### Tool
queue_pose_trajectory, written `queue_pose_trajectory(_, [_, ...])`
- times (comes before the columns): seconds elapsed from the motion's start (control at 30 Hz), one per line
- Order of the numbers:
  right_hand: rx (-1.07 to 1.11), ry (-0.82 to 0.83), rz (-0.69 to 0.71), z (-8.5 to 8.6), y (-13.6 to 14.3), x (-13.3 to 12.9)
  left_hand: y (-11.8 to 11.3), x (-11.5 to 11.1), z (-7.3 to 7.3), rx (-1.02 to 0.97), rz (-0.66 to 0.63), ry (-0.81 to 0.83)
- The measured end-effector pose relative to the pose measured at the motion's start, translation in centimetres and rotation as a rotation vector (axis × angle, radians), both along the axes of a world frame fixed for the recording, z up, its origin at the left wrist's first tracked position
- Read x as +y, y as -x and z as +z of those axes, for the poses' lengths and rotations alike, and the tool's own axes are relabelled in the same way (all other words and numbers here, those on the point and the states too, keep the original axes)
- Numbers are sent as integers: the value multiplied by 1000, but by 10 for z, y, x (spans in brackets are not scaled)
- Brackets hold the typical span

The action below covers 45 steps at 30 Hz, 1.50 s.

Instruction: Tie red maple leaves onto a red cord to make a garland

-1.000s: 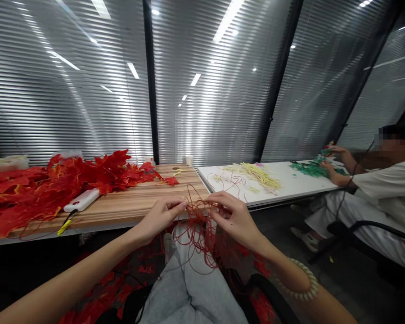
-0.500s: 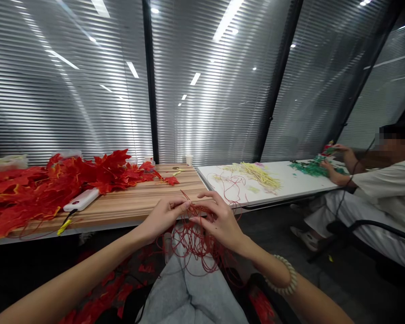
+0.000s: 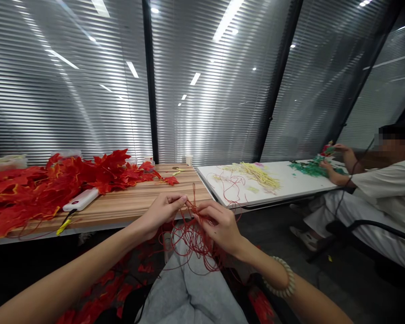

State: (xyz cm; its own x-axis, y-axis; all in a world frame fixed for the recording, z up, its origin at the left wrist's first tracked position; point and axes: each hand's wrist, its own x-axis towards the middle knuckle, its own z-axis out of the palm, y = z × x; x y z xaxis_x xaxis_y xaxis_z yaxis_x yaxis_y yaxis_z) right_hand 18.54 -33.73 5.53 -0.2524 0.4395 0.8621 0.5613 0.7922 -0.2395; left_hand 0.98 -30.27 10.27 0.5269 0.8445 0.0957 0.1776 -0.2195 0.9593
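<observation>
A loose tangle of thin red cord (image 3: 197,240) hangs from both hands above grey trousers (image 3: 192,288). My left hand (image 3: 164,212) pinches a strand between thumb and forefinger at the top of the tangle. Close beside it, my right hand (image 3: 221,225) has its fingers closed on the cord, just right of the knotted part. A small loop of the cord stands up between the hands, and other loops droop below them. Exactly how the strands cross under the fingertips is too fine to make out.
Red artificial maple leaves (image 3: 87,173) and a white power bank (image 3: 81,200) lie on the wooden table (image 3: 135,204). A paper cup (image 3: 188,160) stands behind. The white table (image 3: 283,177) holds yellow strips (image 3: 259,174) and green pieces (image 3: 315,166). A seated person (image 3: 388,184) works at right.
My right hand has drawn its fingers in and down onto the cord. A loop now rises between the hands. My left hand has shifted slightly left and up.
</observation>
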Motion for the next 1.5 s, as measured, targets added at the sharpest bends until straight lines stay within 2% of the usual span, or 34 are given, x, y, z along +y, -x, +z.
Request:
queue_pose_trajectory(0.33, [-19,-171,-137,4,-5,-3,3,-3,20,11,31,-109])
queue_pose_trajectory(0.67, [20,-216,-209,4,-5,-3,4,-6,15,-25,43,-69])
queue_pose_trajectory(0.97, [-104,-94,-224,-1,4,6,-4,-14,11,-21,-75,2])
queue_pose_trajectory(1.17, [-76,-109,-214,-2,6,7,-5,-16,9,-3,-61,-43])
queue_pose_trajectory(1.5, [-108,-101,-206,-2,13,5,-5,-16,15,-37,-21,-33])
